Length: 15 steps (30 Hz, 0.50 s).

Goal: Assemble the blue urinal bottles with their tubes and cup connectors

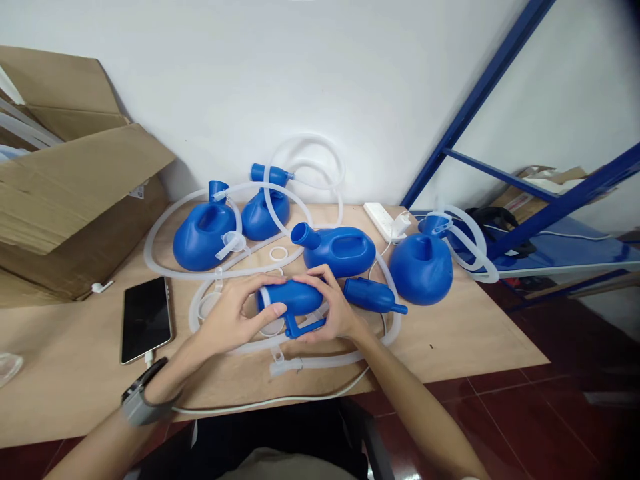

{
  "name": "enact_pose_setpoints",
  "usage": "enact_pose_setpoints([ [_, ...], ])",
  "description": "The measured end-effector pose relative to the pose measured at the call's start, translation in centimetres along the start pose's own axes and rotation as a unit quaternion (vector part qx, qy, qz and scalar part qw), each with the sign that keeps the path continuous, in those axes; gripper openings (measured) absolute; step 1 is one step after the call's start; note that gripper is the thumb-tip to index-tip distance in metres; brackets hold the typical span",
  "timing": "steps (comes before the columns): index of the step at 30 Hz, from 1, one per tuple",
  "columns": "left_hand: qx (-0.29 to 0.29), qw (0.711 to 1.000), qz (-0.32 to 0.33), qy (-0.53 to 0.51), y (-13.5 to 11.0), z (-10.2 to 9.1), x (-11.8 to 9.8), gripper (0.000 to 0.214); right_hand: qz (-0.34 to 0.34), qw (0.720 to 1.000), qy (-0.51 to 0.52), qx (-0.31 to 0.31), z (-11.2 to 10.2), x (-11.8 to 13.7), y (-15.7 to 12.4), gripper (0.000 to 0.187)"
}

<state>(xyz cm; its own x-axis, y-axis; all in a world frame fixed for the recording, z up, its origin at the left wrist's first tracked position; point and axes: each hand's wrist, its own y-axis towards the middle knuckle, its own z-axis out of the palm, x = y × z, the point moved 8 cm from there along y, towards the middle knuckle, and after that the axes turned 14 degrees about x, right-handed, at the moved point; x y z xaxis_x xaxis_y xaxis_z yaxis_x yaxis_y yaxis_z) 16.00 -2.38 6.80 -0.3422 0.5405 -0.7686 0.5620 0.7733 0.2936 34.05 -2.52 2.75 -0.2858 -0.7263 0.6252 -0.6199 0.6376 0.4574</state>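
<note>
In the head view we hold a smooth blue plastic cylinder (295, 297), with a white-rimmed mouth and a small handle beneath, just above the near middle of the plywood table (450, 340). Our left hand (227, 323) clasps its open end, thumb on the rim. Our right hand (334, 308) curls closed over the other end. Clear soft hoses (330, 362) loop around it.
</note>
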Motion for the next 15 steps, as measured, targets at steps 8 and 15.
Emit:
enact_pose_setpoints([
  [8,-0.087,0.971,-0.045,-0.217,2.4,0.9,0.2,0.076,0.03,0.999,0.032,-0.029,0.7,1.1,0.2,0.111],
  [15,-0.028,0.994,0.044,-0.094,1.6,1.6,-0.7,0.073,0.038,0.996,0.07,0.049,0.9,0.5,0.9,0.103],
])
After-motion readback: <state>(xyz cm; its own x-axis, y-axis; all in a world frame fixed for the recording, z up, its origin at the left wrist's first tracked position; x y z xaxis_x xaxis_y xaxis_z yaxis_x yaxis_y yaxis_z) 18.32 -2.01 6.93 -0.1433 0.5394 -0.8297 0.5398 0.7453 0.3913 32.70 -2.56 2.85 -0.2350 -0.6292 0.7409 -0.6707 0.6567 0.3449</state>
